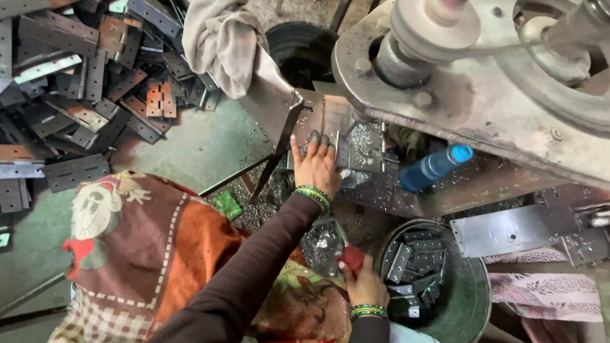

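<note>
Fingers (313, 141) of the left hand (316, 167) lie spread and pressed on a metal hinge plate (338, 126) on the worktop (465, 189), under the machine (505, 71). Beside the plate lies a blue bottle (434, 167). Nearer the body, the right hand (363, 279) pinches a red cloth (351, 258) beside a bucket (467, 296) of hinges.

The left hand (315, 166) presses a metal hinge (338, 134) flat under the grey machine (504, 86), just beside a blue bottle (434, 167). Below the machine, the right hand (363, 279) grips a red rag (351, 257) at the rim of a bucket (466, 300) of hinges.
</note>
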A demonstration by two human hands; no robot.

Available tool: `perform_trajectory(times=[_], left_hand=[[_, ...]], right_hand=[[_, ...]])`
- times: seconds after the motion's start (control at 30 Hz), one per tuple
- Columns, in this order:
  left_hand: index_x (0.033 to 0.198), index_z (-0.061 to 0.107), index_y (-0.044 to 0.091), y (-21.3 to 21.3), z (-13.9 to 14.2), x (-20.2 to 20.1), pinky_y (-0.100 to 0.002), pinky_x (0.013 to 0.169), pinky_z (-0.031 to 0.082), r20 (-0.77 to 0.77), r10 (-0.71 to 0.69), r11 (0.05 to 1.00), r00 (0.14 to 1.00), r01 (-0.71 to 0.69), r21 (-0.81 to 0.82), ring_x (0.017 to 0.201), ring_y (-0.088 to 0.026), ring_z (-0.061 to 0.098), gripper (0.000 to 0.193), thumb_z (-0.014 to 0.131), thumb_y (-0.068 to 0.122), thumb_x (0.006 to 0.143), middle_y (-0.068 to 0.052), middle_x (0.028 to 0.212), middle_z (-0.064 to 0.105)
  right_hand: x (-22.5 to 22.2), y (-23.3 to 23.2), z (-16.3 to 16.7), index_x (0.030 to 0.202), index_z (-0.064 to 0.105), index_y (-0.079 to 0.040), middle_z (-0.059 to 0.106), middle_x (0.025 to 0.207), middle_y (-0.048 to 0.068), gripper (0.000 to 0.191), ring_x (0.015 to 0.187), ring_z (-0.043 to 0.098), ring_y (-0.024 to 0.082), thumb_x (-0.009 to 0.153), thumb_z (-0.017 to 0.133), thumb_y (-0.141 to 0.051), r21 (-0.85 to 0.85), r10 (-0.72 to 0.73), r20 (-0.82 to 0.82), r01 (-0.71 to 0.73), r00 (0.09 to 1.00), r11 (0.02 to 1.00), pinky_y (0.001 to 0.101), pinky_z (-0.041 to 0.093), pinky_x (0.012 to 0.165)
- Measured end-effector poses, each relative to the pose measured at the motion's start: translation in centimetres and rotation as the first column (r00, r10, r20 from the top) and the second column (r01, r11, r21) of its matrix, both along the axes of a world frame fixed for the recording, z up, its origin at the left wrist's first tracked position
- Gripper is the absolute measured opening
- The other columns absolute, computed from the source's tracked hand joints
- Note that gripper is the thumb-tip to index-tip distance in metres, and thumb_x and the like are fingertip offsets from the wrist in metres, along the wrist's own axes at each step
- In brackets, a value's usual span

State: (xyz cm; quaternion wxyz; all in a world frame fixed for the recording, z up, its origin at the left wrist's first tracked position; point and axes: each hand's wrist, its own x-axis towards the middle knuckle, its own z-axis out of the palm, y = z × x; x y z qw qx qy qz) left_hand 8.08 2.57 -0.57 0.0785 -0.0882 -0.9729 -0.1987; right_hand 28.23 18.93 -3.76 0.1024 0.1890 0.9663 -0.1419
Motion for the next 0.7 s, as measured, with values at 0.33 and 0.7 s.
perform_trajectory(times=[0.33, 0.7], left_hand=[[0.116, 0.068, 0.006, -1.2, 0.5, 2.1, -0.070, 0.122, 0.002, -0.138, -0.052, 0.994, 0.989, 0.038, -0.102, 0.137, -0.031, 0.047, 0.033, 0.060, 0.020, 0.087, -0.010, 0.121, 0.066], [0.128, 0.064, 0.003, -0.3, -0.8, 2.6, -0.064, 0.120, 0.004, -0.389, 0.013, 0.996, 0.921, -0.047, -0.079, 0.136, -0.030, 0.047, 0.053, 0.056, 0.021, 0.079, -0.013, 0.137, 0.063]], right_hand=[[-2.2, 2.4, 1.7, 0.132, 0.050, -0.018, 0.076, 0.098, 0.022, 0.061, 0.093, 0.072, 0.044, 0.091, 0.060, -0.062, 0.109, 0.041, 0.146, -0.057, 0.988, 0.992, 0.0539, 0.055, 0.082], [0.6, 0.9, -4.1, 0.133, 0.048, -0.021, 0.071, 0.105, 0.025, 0.062, 0.097, 0.068, 0.048, 0.088, 0.062, -0.062, 0.034, -0.004, -0.055, 0.006, 0.999, 0.999, 0.0582, 0.053, 0.081]])
